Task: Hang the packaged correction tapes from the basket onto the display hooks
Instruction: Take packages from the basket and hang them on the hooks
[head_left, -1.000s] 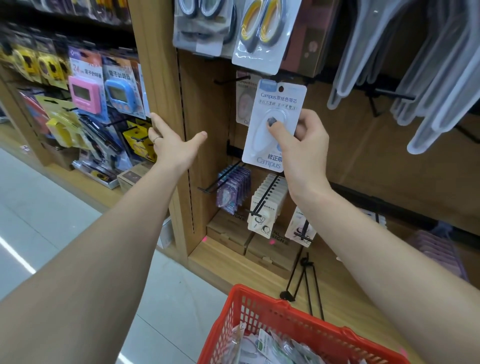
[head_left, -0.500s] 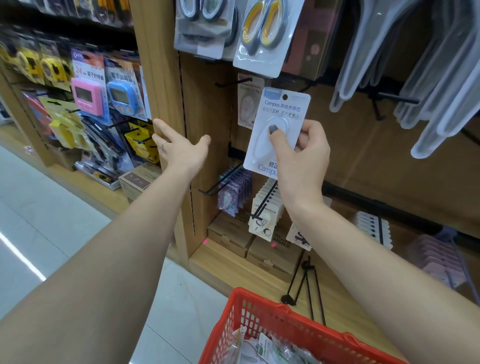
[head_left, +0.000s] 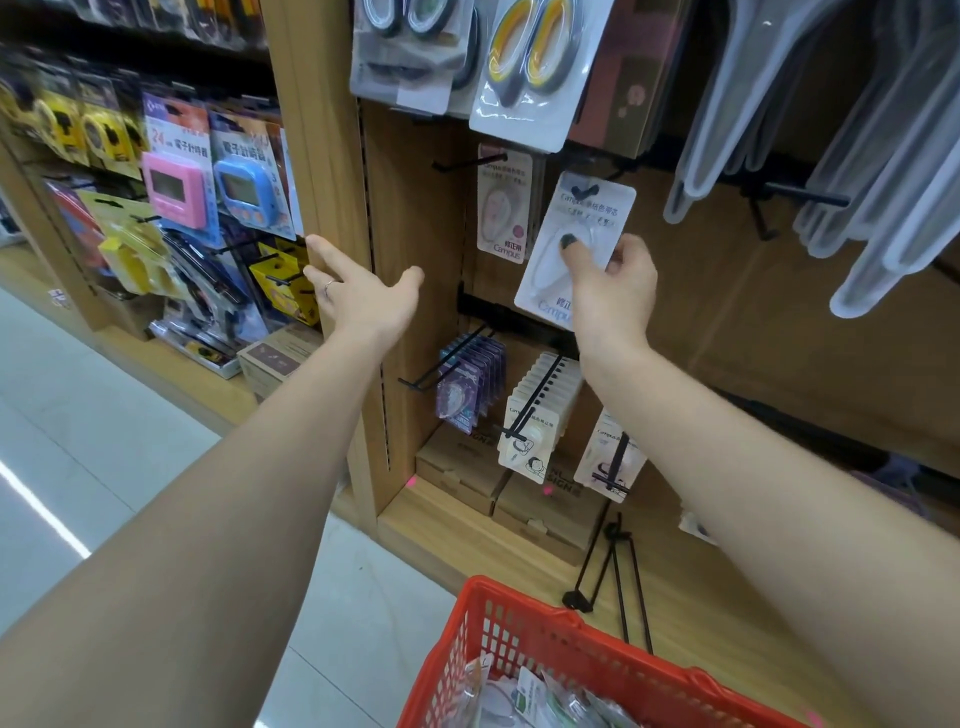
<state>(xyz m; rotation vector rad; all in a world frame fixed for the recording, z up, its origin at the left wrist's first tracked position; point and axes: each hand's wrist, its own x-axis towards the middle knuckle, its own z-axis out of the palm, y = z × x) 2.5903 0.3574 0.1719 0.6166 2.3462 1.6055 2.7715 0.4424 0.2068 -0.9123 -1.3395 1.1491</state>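
White card and clear blister: that is the correction tape pack (head_left: 571, 249) we pinch in our right hand (head_left: 613, 291), thumb on the front over the blister, fingers curled behind. Half a second ago the pack sat lower and short of the hook; now it has risen and tilted, and its hang hole at the top meets the tip of the black display hook (head_left: 584, 189) just above our fingers. We judge the threading has begun, though the pack is not yet slid back along the hook, so this piece is not finished.

Our left hand (head_left: 363, 296) has kept its place, spread and holding nothing, hovering off to the left of the working hand beside the wooden upright (head_left: 322, 171). It touches nothing that we can tell.

Just left of the held pack, another correction tape pack (head_left: 503, 208) already hangs on a neighbouring hook. Below our right wrist, rows of small packs (head_left: 540, 405) fill lower hooks. Above the hand hang carded scissors (head_left: 530, 67), whose lower edge comes near the hook and may crowd the pack's top corner. Far below, near our body, the red basket (head_left: 519, 639) holds more packaged pieces, so much of the task remains. Loose black hooks (head_left: 613, 571) lie on the wooden shelf beneath our right forearm.
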